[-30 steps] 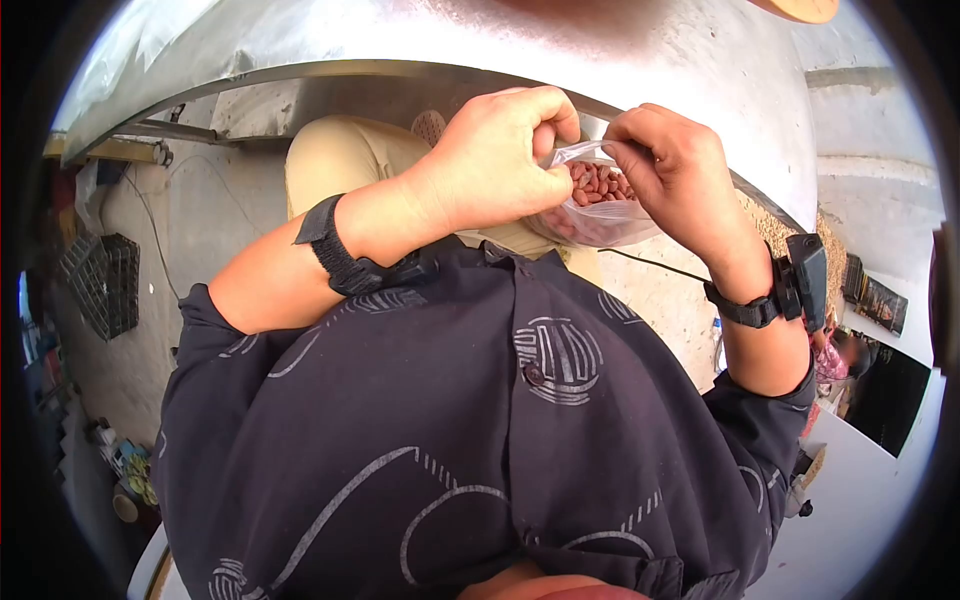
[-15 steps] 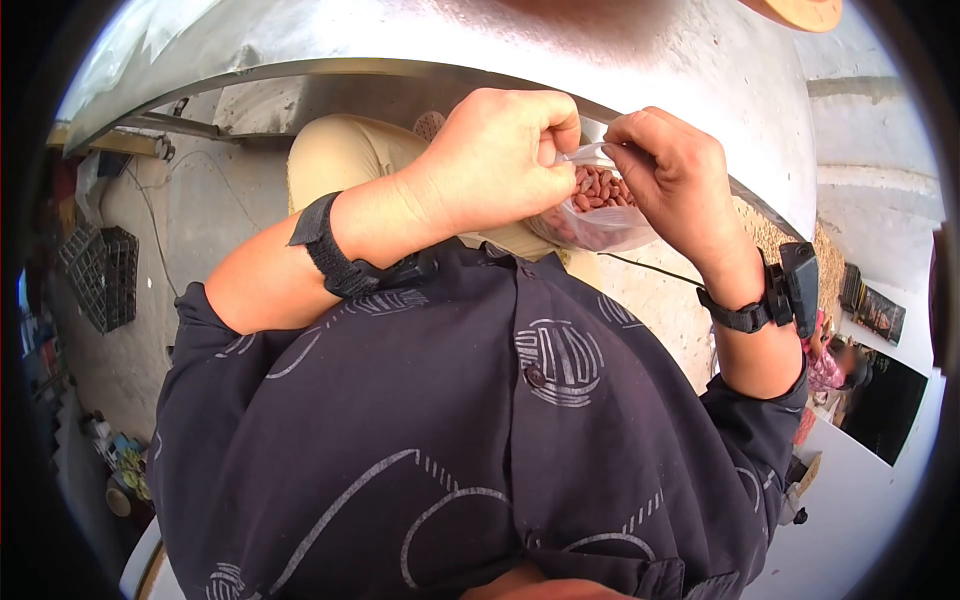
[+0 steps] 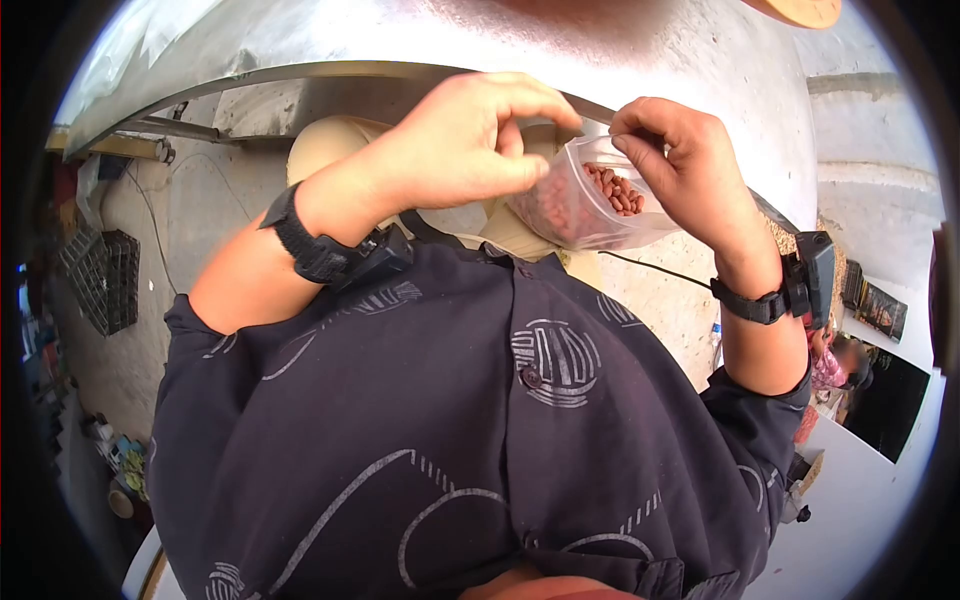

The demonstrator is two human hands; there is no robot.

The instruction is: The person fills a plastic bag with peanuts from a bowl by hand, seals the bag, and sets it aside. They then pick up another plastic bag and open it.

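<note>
- Head view: pinching the rim of a clear plastic bag (image 3: 585,210) between thumb and bent forefinger of the right hand (image 3: 685,165), fingers closed tight on the film, mouth of the bag gaping upward.
- Hanging the bag in the air just in front of the chest, below the edge of the steel table (image 3: 350,40) and above a beige trouser leg (image 3: 340,150).
- Carrying the left hand (image 3: 455,140) half open beside the bag, forefinger arched over and apart from the thumb, thumb tip lying against the bag's side; gripping nothing, as far as showing.
- Showing reddish-brown kernels (image 3: 618,192) through the film, looking like red-skinned peanuts, filling the lower part of the bag.
- Judging the bag as light and limp: thin, slick film, shifting with the loose load, likely spilling if tipped toward the open mouth.
- Judging the best hold as the rim, pinched on two opposite sides, or a palm cupped under the full belly.
- Wearing a black wrist strap (image 3: 300,240) on the left arm and a strapped black device (image 3: 810,275) on the right.
- Finding no brand, label or readable writing on the bag; seeing only pale ring and line patterns on the dark shirt (image 3: 450,420).
- Noticing a dark crate (image 3: 105,280) on the floor at the left and another person (image 3: 835,360) well off at the right.
</note>
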